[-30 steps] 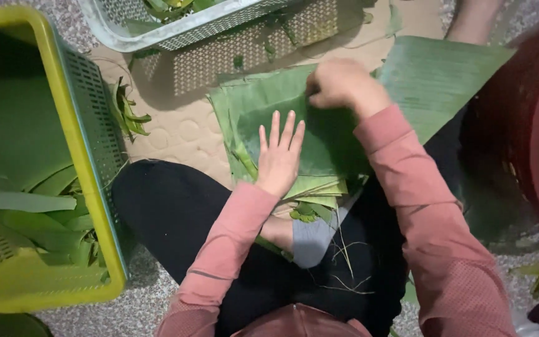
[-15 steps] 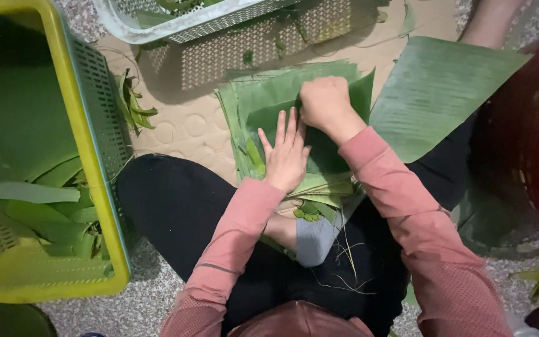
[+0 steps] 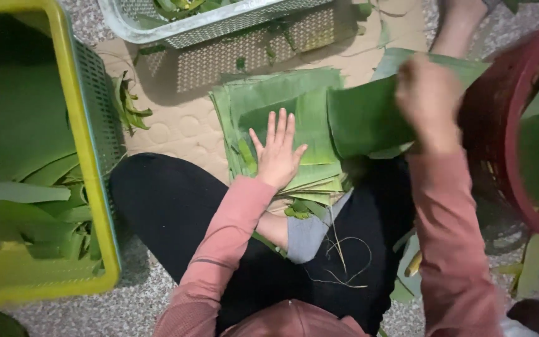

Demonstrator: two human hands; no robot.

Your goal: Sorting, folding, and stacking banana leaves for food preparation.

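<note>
Matt, ribbed green leaves (image 3: 294,112); perforated yellow plastic basket (image 3: 88,156); speckled stone floor (image 3: 126,299).

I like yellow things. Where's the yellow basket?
The yellow basket sits at the far left of the head view, holding green leaves, beside the person's dark-clothed knee.

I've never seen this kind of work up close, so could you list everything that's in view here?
leaf stack: one pile, green, on the mat at centre
loose leaf: one, green, gripped at right
yellow basket: one, left, holding green leaves
white basket: one, top, with greens inside
red basket: one, right edge
mat: one, beige, underneath
left hand: flat on the stack
right hand: blurred, holding the loose leaf
</note>
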